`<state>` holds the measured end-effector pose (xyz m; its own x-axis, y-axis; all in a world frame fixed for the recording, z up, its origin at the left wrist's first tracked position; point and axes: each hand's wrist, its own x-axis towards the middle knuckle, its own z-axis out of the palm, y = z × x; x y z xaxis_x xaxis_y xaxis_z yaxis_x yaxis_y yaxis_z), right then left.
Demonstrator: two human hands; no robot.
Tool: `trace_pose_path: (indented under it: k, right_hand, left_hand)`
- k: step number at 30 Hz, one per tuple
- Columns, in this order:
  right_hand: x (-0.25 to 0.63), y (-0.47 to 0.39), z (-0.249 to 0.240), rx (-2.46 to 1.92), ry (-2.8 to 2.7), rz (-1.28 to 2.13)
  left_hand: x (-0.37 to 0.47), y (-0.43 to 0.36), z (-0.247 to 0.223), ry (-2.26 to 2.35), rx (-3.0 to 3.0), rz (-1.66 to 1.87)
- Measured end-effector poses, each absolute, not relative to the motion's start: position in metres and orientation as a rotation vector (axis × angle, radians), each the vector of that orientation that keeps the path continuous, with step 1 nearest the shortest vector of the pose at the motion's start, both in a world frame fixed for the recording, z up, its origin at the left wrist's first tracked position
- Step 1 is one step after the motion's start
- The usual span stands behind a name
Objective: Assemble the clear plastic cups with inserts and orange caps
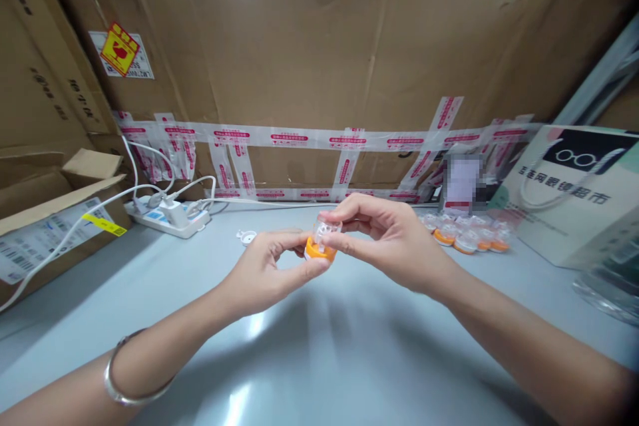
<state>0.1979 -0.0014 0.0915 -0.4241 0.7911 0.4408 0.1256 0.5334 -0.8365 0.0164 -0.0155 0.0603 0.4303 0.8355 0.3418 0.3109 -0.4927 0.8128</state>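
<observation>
Above the table, both hands meet on a small round container (pixel 321 251) with an orange body and a clear upper part. My left hand (pixel 274 267) pinches the orange body between thumb and fingers. From the right, my right hand (pixel 392 234) grips the clear top (pixel 327 229) with thumb and forefinger. Whether the clear part is seated on the body or slightly lifted, I cannot tell. Behind my left hand, a small white round piece (pixel 247 237) lies on the table. Several similar orange-and-clear containers (pixel 464 239) are grouped beyond my right hand.
A large taped cardboard box (pixel 299 53) walls off the back of the grey table (pixel 299 359). At left are a white power strip (pixel 174 219) with cables and an open carton (pixel 54 239). A paper bag (pixel 574 206) and clear plastic (pixel 606 293) stand at right.
</observation>
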Motion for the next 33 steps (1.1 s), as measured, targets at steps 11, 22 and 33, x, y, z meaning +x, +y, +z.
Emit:
trace_pose_path:
  k: [11, 22, 33]
  right_hand:
    - [0.186, 0.007, 0.072, -0.672, -1.669, 1.174]
    - [0.173, 0.004, 0.051, -0.712, -1.418, 0.984]
    - [0.16, -0.008, 0.049, -0.599, -1.083, 1.732]
  left_hand:
    - [0.019, -0.013, 0.057, 0.983, 1.735, 0.992]
    - [0.025, -0.019, 0.055, 1.179, 1.834, 1.121]
    - [0.018, -0.009, 0.054, 0.937, 1.418, 1.274]
